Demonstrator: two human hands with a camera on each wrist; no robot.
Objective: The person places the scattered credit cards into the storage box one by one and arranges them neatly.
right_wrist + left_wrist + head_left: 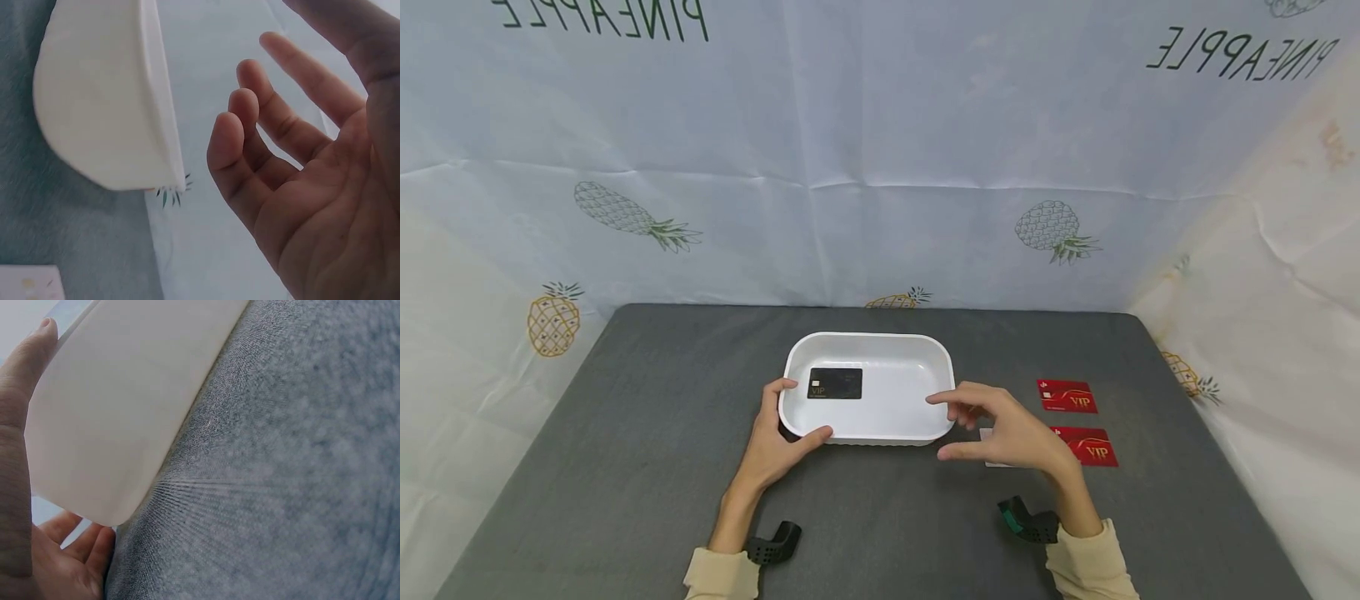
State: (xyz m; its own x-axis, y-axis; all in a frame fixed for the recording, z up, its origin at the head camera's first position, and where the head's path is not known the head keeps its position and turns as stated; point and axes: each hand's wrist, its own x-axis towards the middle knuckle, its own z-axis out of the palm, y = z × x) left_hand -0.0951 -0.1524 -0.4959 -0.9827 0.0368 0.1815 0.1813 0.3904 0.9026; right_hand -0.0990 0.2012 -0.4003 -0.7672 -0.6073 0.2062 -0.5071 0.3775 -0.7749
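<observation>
Grey cloth-topped table (895, 517): left hand (775, 446) grips rounded white plastic tray (891, 412) containing black card (835, 384); right hand (1011, 427) loose-fingered, empty.

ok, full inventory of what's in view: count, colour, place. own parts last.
Grey cloth-covered table: 1, dark grey, lower half of head view
White pineapple-print cloth: count unclear, white, behind and beside table
White rounded-rectangular tray: 1, white, lower centre of head view
Black rectangular VIP card: 1, black, inside tray, left half
Red rectangular VIP cards: 2, red, on table right of tray
White card: 1, white, on table right of tray, partly hidden in head view
Black wrist devices: 2, mostly black, one per wrist
Beige sleeves: 2, beige, forearms
Left hand: 1, bare, gripping tray's left end
Right hand: 1, bare, at tray's right end
</observation>
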